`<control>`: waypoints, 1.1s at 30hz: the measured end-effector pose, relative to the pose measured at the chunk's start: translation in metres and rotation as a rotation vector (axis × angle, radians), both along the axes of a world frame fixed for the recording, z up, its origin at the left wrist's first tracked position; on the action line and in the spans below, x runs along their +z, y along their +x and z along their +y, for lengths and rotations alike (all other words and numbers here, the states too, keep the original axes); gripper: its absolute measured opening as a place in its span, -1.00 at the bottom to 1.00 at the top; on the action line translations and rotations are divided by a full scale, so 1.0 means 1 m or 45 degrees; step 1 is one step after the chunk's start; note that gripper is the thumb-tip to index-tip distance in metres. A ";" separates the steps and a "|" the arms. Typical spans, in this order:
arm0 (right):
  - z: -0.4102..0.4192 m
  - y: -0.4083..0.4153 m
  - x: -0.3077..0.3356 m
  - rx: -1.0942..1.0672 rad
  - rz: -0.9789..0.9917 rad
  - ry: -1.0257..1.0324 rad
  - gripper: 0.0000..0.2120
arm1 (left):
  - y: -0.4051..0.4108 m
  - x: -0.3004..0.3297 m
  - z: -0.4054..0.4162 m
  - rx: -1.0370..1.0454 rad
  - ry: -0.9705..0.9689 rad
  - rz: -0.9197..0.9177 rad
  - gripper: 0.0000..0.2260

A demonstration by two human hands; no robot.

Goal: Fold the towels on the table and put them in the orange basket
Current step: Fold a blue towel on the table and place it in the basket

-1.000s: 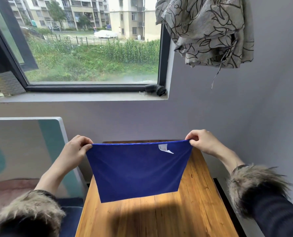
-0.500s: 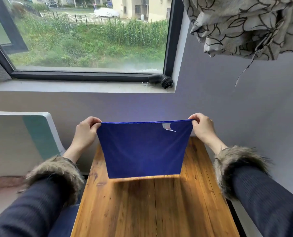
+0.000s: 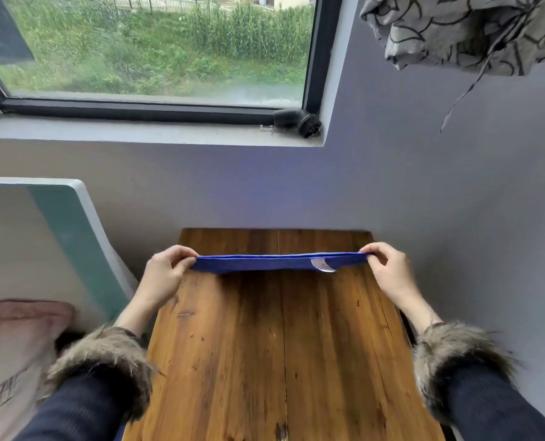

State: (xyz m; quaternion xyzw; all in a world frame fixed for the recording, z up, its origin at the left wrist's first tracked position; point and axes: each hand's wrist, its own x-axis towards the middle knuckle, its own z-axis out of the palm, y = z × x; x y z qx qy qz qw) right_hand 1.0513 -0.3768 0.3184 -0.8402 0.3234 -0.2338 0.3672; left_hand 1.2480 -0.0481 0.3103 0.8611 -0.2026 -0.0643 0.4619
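Folding step: both hands, left and right, pinch towel corners over table far edge; next lay it flat

towel: seen edge-on, most of its cloth hidden | worktop: near end cut off | my sleeves: cut off below
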 end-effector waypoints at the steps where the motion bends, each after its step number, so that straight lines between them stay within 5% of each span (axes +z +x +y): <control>1: 0.004 -0.014 -0.016 0.018 0.106 0.038 -0.77 | -0.011 -0.015 0.007 -0.034 0.068 0.063 -0.86; 8: 0.031 -0.094 -0.096 0.306 0.943 0.346 -0.78 | -0.091 -0.108 0.055 -0.294 0.539 0.665 -0.85; 13: 0.042 -0.121 -0.111 0.319 1.135 0.541 -0.78 | -0.115 -0.126 0.068 -0.372 0.637 0.801 -0.89; 24: 0.020 -0.070 -0.118 0.002 0.557 0.792 -0.82 | -0.073 -0.114 0.033 -0.107 0.468 0.408 -0.90; 33: -0.010 -0.020 -0.190 -0.124 0.482 0.717 -0.88 | -0.018 -0.166 -0.007 -0.021 0.535 0.326 -0.87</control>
